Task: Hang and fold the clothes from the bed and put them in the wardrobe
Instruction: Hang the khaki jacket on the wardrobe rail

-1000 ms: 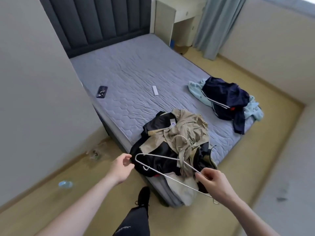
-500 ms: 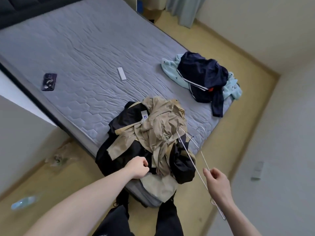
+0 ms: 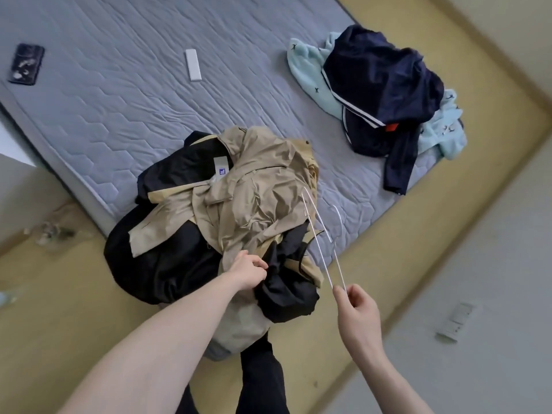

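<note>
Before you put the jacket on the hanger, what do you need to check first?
1. Hanger held by right hand: ok, fingers pinch its wire end.
2. Left hand has the tan and black jacket: ok, it grips the fabric.
3. Jacket spread out, collar found: not ok, it lies crumpled in a heap.
4. Hanger free of cloth: cannot tell, its far end lies over the jacket.
5. Navy garment out of the way: ok, apart on the mattress.

jacket pile [image 3: 239, 204] on mattress [image 3: 119, 85] corner | clothes heap [image 3: 385, 94] right | phone [image 3: 27, 64], remote [image 3: 192, 64] behind
</note>
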Tool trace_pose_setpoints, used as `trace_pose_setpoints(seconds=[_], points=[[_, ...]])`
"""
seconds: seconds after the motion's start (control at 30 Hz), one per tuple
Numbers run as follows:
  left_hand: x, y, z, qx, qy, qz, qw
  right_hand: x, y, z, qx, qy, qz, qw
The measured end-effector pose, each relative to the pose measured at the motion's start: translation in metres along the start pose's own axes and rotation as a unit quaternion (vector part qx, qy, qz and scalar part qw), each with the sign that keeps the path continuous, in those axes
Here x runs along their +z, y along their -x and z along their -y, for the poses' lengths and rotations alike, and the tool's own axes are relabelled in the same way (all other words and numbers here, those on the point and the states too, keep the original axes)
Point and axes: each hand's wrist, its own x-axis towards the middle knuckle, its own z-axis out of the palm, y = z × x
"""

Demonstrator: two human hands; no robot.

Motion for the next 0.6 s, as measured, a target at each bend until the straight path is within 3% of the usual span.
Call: trace_pose_setpoints(seconds=[0.13, 0.3, 0.47, 0.6], points=[[0.012, -0.049, 0.013, -0.110, 0.029, -0.143, 0.983, 0.004, -0.043, -0.026, -0.005, 0.004, 0.028, 1.000], [0.022, -0.084, 0.037, -0.185, 0.111, -0.147, 0.965, 0.026, -0.077, -0.032, -0.022, 0.002, 0.058, 0.998], [0.008, -0.042, 0.040, -0.126, 0.313, -0.213, 0.917, 0.025, -0.071, -0.017, -0.035, -0.003, 0.099, 0.994], [-0.017, 0.036, 0.027, -0.048, 0.348, -0.243, 0.904, 0.008, -0.048, 0.005, -0.046, -0.002, 0.123, 0.991]])
